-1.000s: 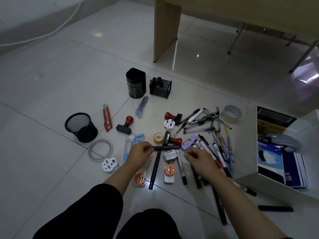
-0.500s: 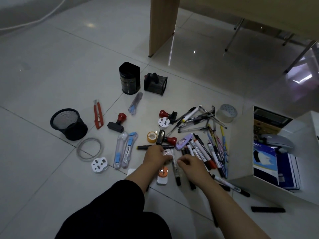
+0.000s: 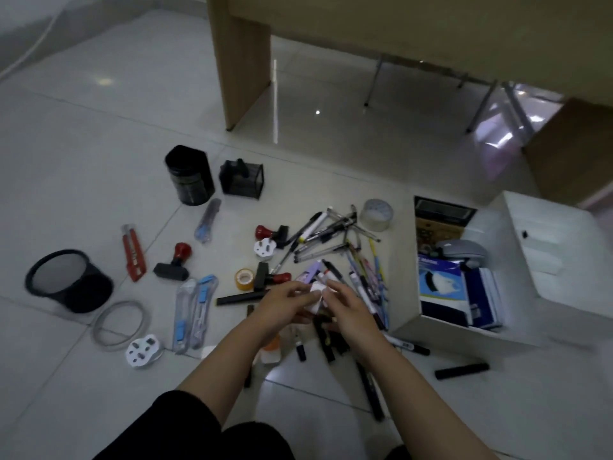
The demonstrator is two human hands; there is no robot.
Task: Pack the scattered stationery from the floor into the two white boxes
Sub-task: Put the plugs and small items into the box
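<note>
Both hands meet over the middle of the clutter, fingertips pinched from either side on a small white item (image 3: 315, 295), probably a correction-tape case; the blur leaves it uncertain. The left hand (image 3: 282, 305) curls on its left edge, the right hand (image 3: 348, 305) on its right. A second ago the hands were apart, the left touching a black pen and the right resting low among the markers; now they have closed together and raised this one piece off the tiles, which suggests a pick is under way.

Just beyond the fingers lie a purple case (image 3: 310, 273) and a fan of pens and markers (image 3: 335, 240). Further left are a roll of yellow tape (image 3: 244, 279), red-handled stamps, two blue cutters, a red utility knife (image 3: 133, 253) and a black mesh cup (image 3: 68, 280).

To the right stands an open white box (image 3: 403, 270), already holding books and a grey mouse (image 3: 462, 253); a second white box (image 3: 557, 247) sits beyond it. Nearly all the stationery remains on the floor.
</note>
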